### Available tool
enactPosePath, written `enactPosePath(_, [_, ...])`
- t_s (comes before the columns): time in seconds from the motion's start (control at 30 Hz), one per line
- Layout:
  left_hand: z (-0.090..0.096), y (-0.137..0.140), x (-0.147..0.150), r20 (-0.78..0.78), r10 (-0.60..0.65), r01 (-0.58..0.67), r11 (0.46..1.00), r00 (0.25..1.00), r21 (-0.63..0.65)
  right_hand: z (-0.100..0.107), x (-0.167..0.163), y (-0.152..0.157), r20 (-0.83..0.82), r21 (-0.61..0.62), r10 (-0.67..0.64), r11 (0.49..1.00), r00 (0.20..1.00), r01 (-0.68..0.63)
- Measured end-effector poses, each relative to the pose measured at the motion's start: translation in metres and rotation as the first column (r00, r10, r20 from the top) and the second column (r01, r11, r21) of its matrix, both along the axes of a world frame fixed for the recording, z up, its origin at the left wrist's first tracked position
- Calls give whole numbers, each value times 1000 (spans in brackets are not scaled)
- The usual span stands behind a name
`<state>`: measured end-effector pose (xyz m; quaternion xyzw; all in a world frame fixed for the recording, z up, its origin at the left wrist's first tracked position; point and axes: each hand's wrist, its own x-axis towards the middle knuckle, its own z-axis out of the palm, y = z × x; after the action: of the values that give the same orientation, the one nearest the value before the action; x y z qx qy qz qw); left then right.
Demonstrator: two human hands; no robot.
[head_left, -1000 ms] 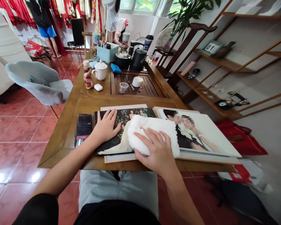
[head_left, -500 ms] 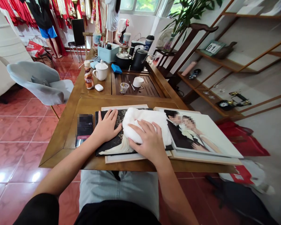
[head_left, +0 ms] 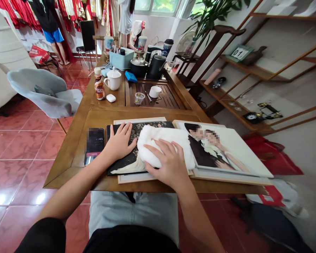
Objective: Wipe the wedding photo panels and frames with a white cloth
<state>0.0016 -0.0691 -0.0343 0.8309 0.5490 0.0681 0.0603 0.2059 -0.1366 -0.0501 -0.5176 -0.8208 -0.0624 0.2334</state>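
My left hand point(head_left: 121, 140) lies flat on the left part of a dark photo panel point(head_left: 131, 166), its fingers spread. My right hand point(head_left: 169, 162) grips a bunched white fluffy cloth point(head_left: 147, 140) from above, fingers curved over it, and presses it on the panel. The cloth hides much of the picture's middle and right. Beneath the panel, a pale wood frame point(head_left: 136, 178) sticks out at front and back. A couple's photo panel point(head_left: 234, 151) rests just to the right on another pale frame. Near my left forearm a phone point(head_left: 94, 146) lies face up.
Farther back on the wooden table point(head_left: 68, 154) are a coffee bottle point(head_left: 99, 86), a white lidded mug point(head_left: 113, 79), an earbud case point(head_left: 111, 98), a small plastic cup point(head_left: 139, 98) and a white cup point(head_left: 155, 92). A grey chair point(head_left: 42, 91) stands left, shelving right. Two people stand behind.
My right hand and the white cloth have shifted slightly toward me and to the right. More of the photo's back edge shows. My left hand stays in place.
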Motion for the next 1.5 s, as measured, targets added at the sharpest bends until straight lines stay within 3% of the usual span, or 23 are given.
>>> enactPosePath(0.23, [0, 0, 0, -8, -5, 5, 1000, 1000, 1, -1, -7, 31, 0, -13, -11, 1000, 1000, 11])
enactPosePath(0.6, [-2, 1, -1, -3, 0, 1, 1000, 1000, 11, -2, -5, -23, -18, -4, -16, 1000, 1000, 16])
enactPosePath(0.73, [-1, 0, 0, 2, -4, 4, 1000, 1000, 15, -1, -3, -29, -30, 0, -4, 1000, 1000, 4])
enactPosePath(1.17, [-1, 0, -1, -9, -5, 5, 1000, 1000, -5, 0, -11, 24, -5, -4, -26, 1000, 1000, 26])
enactPosePath(1.5, [-1, 0, 0, -8, -2, 2, 1000, 1000, 8, 0, -5, -16, -23, -5, 20, 1000, 1000, -20])
